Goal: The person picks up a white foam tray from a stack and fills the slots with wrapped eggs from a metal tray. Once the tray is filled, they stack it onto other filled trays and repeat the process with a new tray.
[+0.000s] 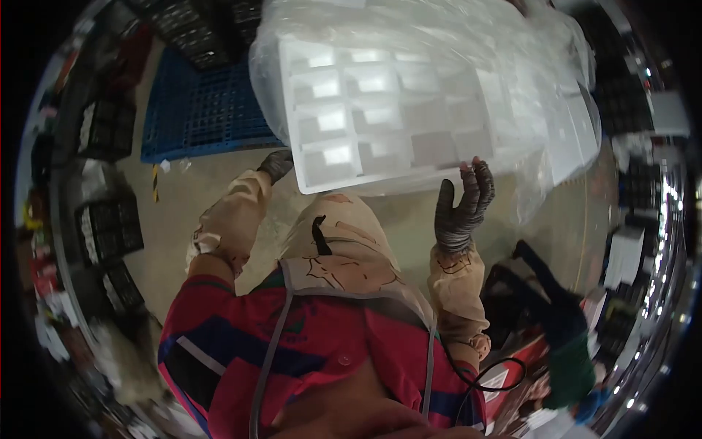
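While the left hand (276,165), in a dark grey knit glove, meets the left edge of the large white rectangular tray with a grid of square compartments (398,110), the right hand (464,208), in a grey striped glove, is at the tray's near edge. The tray lies just beyond both sets of fingers, spanning the space between them and reaching well past them. The left fingers go out of sight at the edge, so I cannot tell whether they clamp it. The right thumb stands well apart from the other fingers, which are stretched forward side by side; their tips reach the near rim or lie just beside it, with no grip around it to be seen.

Loose clear plastic film (541,66) bunches beyond and to the right of the right fingertips. To handle the tray well, I would set the fingers on the firm rim rather than on slippery film, share the load between both sides and hold it level, since thin walls could flex. Film hanging near the right fingers could snag.

Beyond the left fingers and further left lies a slatted blue plastic pallet (208,110). As for writing, a green print on the red jacket's chest (296,325), behind both hands, is too blurred to read; no brand is legible on the tray or film.
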A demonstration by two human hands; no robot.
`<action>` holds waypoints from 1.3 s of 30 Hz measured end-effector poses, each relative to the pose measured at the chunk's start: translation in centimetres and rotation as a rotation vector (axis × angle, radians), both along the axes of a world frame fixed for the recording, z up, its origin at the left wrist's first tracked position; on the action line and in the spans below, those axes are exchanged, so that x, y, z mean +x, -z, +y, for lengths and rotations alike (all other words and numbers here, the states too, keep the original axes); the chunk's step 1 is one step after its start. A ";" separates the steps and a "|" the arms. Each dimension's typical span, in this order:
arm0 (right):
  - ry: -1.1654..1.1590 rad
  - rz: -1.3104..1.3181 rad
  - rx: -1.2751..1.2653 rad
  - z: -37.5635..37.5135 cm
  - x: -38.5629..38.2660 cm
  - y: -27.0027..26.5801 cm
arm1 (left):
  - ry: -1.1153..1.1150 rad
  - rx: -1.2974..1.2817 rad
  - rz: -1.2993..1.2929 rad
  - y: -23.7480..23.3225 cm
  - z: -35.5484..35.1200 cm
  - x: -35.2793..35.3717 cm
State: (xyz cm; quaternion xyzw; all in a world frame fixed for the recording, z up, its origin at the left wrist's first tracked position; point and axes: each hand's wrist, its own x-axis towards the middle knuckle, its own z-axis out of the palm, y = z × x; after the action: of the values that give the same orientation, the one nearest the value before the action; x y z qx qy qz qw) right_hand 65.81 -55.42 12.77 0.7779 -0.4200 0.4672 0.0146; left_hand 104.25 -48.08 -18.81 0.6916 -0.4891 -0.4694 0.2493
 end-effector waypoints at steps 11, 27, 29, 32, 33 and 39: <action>-0.183 -0.019 0.184 8.1 0.4 5.9 | -0.422 -0.373 0.393 5.3 5.1 5.7; -0.090 -0.074 0.504 23.1 -0.8 14.1 | 0.167 -1.244 -0.563 -38.0 -0.8 -7.9; -0.058 -0.035 0.538 23.2 -0.5 14.5 | 0.372 -1.272 -0.591 -39.5 -1.0 -11.9; -0.044 -0.069 0.399 21.5 -0.7 13.6 | 0.636 -1.269 -0.712 -38.3 -2.9 -14.1; -0.024 -0.076 0.399 20.4 -1.0 13.3 | 0.685 -1.255 -0.888 -37.8 -3.6 -14.9; 0.000 0.080 0.336 11.1 1.0 14.3 | 0.816 -0.844 -1.031 -34.3 -9.5 -13.3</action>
State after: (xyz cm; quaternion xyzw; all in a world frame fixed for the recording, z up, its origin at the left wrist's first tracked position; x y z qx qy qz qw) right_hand 66.80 -44.37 -1.49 0.7874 -0.4912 0.3590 -0.0988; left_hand 91.00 -57.61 15.53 0.4345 -0.8960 0.0824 0.0402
